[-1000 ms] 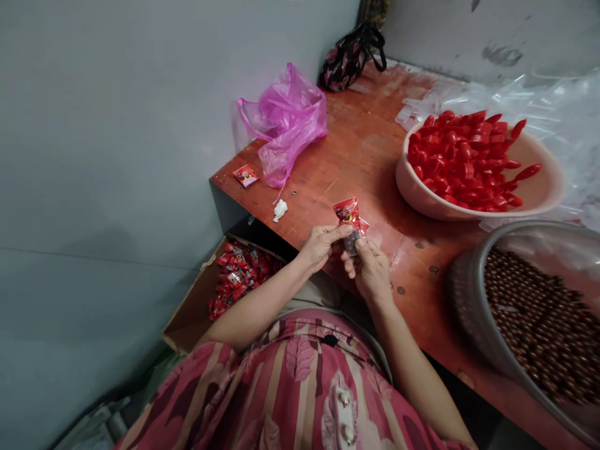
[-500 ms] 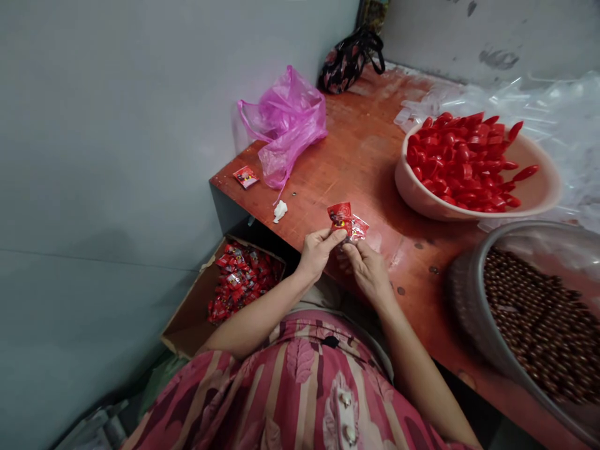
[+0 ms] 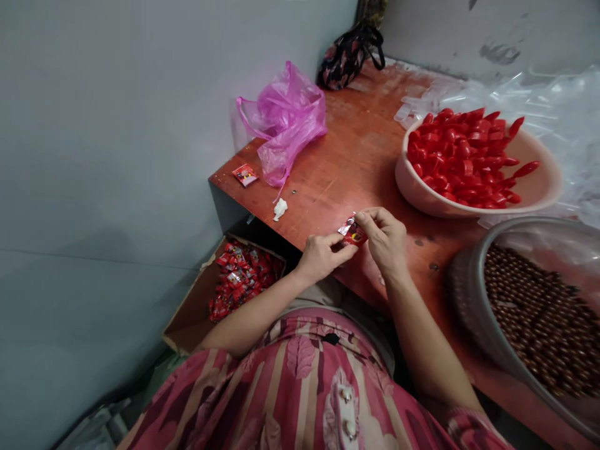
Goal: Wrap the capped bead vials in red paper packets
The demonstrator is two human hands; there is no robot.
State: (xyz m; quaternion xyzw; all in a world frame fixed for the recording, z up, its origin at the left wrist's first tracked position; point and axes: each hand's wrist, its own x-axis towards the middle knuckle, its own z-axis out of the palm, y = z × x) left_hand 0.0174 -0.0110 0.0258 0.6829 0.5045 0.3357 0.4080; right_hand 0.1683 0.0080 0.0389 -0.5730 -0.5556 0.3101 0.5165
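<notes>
Above the table's front edge, a small red printed packet [image 3: 352,231] is held between my two hands. My left hand [image 3: 321,255] pinches its lower left side between thumb and fingers. On the upper right side, my right hand [image 3: 385,240] is closed on the packet with thumb and forefinger. A shiny silvery part shows at its upper left. My fingers cover part of it, so its contents are hidden. Below my left forearm stands an open cardboard box [image 3: 185,312] with many similar red packets [image 3: 241,275] in it.
On the reddish table [image 3: 342,162] lie a single red packet [image 3: 245,175], a crumpled white scrap [image 3: 280,210] and a pink plastic bag [image 3: 293,119]. To the right are a pale bowl [image 3: 546,181] of red plastic pieces, a grey basin [image 3: 478,281] of brown balls and clear plastic [image 3: 539,106].
My right hand has moved up and to the right, from below the packet onto its upper right side. The packet has tilted and sits lower. A second packet end seen earlier no longer shows.
</notes>
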